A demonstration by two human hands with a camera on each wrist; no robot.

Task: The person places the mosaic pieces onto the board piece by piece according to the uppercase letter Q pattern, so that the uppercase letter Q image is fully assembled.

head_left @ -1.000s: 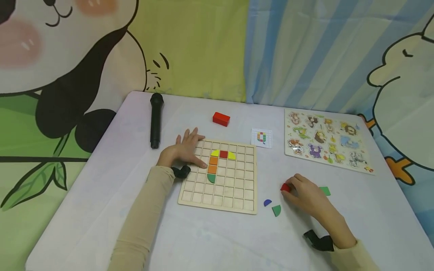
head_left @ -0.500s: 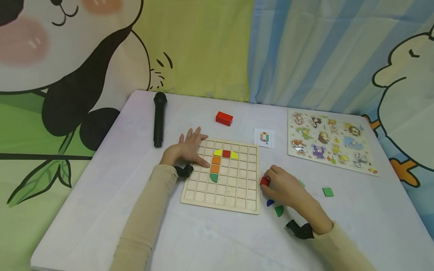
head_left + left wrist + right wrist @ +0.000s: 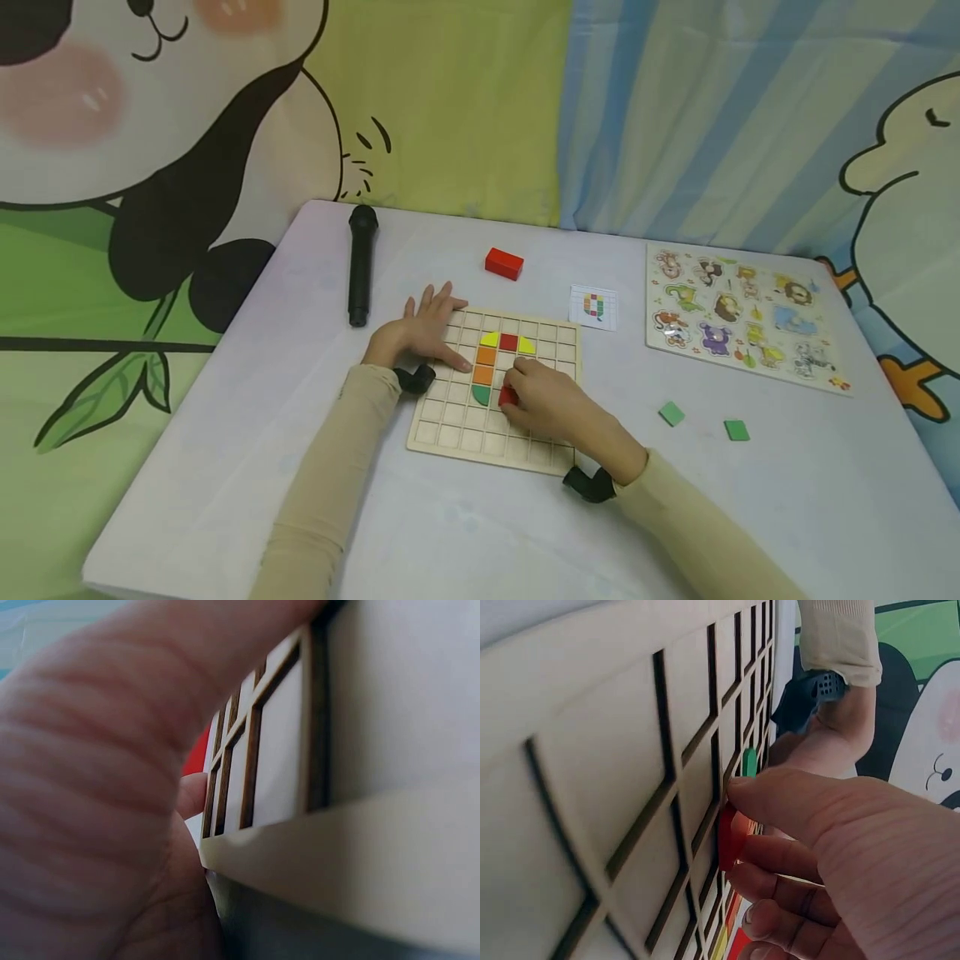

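Observation:
A wooden grid board (image 3: 457, 435) lies in the middle of the head view. In its cells sit two yellow quarter-round tiles (image 3: 489, 339), a red square tile (image 3: 508, 342), orange squares (image 3: 484, 375) and a green quarter-round tile (image 3: 481, 395). My left hand (image 3: 420, 335) rests at the board's left edge, fingers spread and thumb lying over the cells. Between thumb and fingertips, my right hand (image 3: 551, 402) pinches another red tile (image 3: 507, 397) just right of the green one. In the right wrist view this red tile (image 3: 729, 838) stands tilted against the grid.
Two green square tiles (image 3: 671, 413) lie right of the board. Behind it are a red block (image 3: 504, 263) and a small pattern card (image 3: 593, 307). A black microphone (image 3: 361, 267) lies at back left, an animal puzzle (image 3: 742, 317) at back right.
My right hand has carried the red tile leftward from the table onto the board. Its arm now hides the blue piece and green quarter-round on the table. The left hand stays on the board.

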